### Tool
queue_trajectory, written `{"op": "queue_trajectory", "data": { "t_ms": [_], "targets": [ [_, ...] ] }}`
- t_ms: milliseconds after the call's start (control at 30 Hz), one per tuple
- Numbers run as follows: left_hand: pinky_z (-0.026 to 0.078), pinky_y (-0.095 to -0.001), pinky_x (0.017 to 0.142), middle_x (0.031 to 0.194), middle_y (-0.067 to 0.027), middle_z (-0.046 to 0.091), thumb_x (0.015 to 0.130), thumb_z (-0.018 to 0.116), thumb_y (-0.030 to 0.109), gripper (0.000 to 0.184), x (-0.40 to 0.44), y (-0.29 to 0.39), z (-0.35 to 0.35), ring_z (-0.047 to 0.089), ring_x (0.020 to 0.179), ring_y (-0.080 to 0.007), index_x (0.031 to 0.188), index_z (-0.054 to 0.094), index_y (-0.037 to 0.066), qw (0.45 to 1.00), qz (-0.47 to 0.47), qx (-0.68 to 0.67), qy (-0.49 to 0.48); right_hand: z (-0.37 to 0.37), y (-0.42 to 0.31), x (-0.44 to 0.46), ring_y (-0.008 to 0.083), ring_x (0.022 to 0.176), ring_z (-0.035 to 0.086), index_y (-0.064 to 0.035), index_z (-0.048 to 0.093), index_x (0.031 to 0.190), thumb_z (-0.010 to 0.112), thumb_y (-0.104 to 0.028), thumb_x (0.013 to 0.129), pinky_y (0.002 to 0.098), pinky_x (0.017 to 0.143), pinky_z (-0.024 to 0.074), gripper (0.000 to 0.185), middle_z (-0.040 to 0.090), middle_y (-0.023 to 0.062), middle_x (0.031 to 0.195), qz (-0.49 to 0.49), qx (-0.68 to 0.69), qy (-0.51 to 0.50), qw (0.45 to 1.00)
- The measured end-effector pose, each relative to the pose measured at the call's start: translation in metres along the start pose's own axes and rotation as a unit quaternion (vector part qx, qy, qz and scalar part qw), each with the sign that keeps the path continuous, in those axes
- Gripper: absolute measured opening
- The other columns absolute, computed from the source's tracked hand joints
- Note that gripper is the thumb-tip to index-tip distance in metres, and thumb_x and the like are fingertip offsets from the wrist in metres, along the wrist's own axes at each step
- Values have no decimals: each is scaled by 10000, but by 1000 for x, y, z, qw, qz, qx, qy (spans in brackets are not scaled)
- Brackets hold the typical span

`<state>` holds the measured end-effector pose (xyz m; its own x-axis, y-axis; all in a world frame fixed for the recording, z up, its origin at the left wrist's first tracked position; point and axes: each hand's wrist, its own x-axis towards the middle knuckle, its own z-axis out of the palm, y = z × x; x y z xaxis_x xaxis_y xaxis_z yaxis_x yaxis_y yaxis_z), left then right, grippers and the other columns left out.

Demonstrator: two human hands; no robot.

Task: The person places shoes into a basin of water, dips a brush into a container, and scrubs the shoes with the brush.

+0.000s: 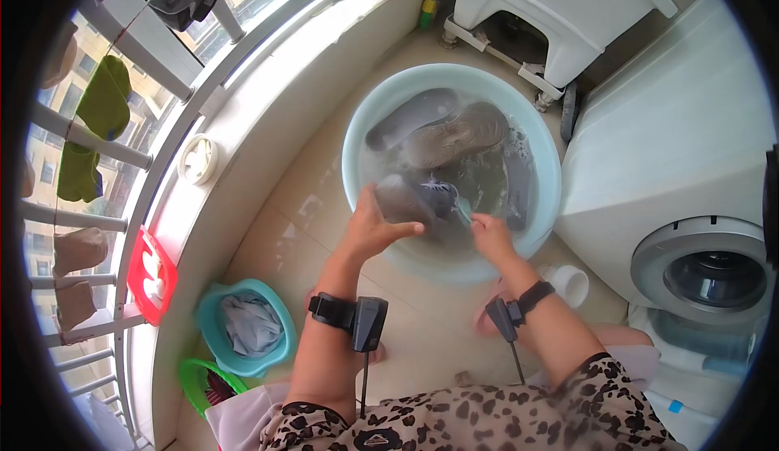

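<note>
A large pale-blue basin (554, 171) of cloudy water stands on the tiled floor in front of me. My left hand (375, 230) grips a dark shoe (402, 198) low over the water, its light laces facing right. My right hand (491, 238) is closed on the handle of a small pale-green brush (463, 207), whose head meets the shoe's laced opening. Another shoe (458, 136) lies sole up in the water. One grey insole (412, 118) soaks at the far left of the basin, and a second grey insole (518, 187) at the right.
A teal tub (213, 329) with wet cloth and a green basket (185, 378) are at left. A front-loading washing machine (649, 175) stands right, a white sink cabinet (560, 12) behind. A white container (570, 286) sits by the basin. Socks (105, 98) hang along the railing.
</note>
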<state>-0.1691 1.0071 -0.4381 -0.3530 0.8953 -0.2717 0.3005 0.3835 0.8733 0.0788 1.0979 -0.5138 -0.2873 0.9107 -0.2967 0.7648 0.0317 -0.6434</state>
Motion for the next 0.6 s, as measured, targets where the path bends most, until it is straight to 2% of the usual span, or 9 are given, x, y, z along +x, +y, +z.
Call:
{"op": "queue_trajectory", "data": {
  "t_ms": [33,67,167,233,267,367,467,567,600],
  "targets": [
    [438,-418,921,1221,-278,471,595,855,344,943,-1,3,-6,511,1125,-360,1280,370,-85,999,2,13,-41,-2,-15,-6,313,838,644,-37,649,1074,534,-169,870,366,755,488,269,660,203,907,-3,75,17,997],
    [466,-360,869,1100,-163,556,635,850,268,832,1,-8,-2,559,1035,-267,1261,407,-54,999,15,34,-10,-7,-29,-15,281,804,637,-28,643,1083,538,-164,874,349,737,485,271,662,193,887,-16,109,17,994],
    [469,-348,853,1071,-139,567,657,836,240,801,2,-23,15,560,1026,-245,1282,406,-18,991,102,47,69,-22,-69,-35,192,708,600,-7,627,1110,548,-154,885,302,682,474,280,655,151,816,-57,199,32,978],
    [470,-353,862,1114,-181,570,648,834,242,806,15,-27,21,574,1028,-277,1275,407,-33,995,56,-48,73,-25,-87,-37,138,652,554,4,619,1125,547,-149,894,278,639,461,286,635,104,750,-94,245,54,963],
    [470,-355,866,1135,-201,572,644,833,242,809,19,-29,22,581,1029,-293,1271,408,-41,992,31,-96,76,-26,-88,-36,111,616,528,18,609,1136,532,-152,910,266,600,444,293,584,49,693,-53,268,10,962],
    [479,-336,849,1104,-181,586,647,832,227,789,4,8,15,586,1007,-262,1268,420,-30,991,-33,-108,68,-38,-83,-44,74,602,490,10,613,1138,543,-167,907,245,573,427,299,525,15,663,-23,277,-112,954],
    [488,-318,804,1035,-143,607,642,829,160,677,0,1,18,590,955,-216,1197,484,-18,993,37,-114,9,-60,-79,-49,157,639,582,-16,634,1117,544,-174,898,293,616,466,285,611,75,711,129,360,-133,914],
    [498,-323,773,1017,-117,593,630,822,106,607,-17,7,27,594,925,-232,1143,515,5,993,108,-38,35,-42,-26,-11,294,739,644,-33,646,1099,531,-168,887,356,678,490,276,666,168,826,-48,71,103,991],
    [499,-326,769,1018,-119,586,631,821,102,598,-23,11,32,593,921,-240,1138,517,11,990,134,-18,49,-31,-3,-2,324,772,639,-32,645,1095,530,-169,884,368,698,488,276,660,189,858,-33,-5,83,996]
  ]
}}
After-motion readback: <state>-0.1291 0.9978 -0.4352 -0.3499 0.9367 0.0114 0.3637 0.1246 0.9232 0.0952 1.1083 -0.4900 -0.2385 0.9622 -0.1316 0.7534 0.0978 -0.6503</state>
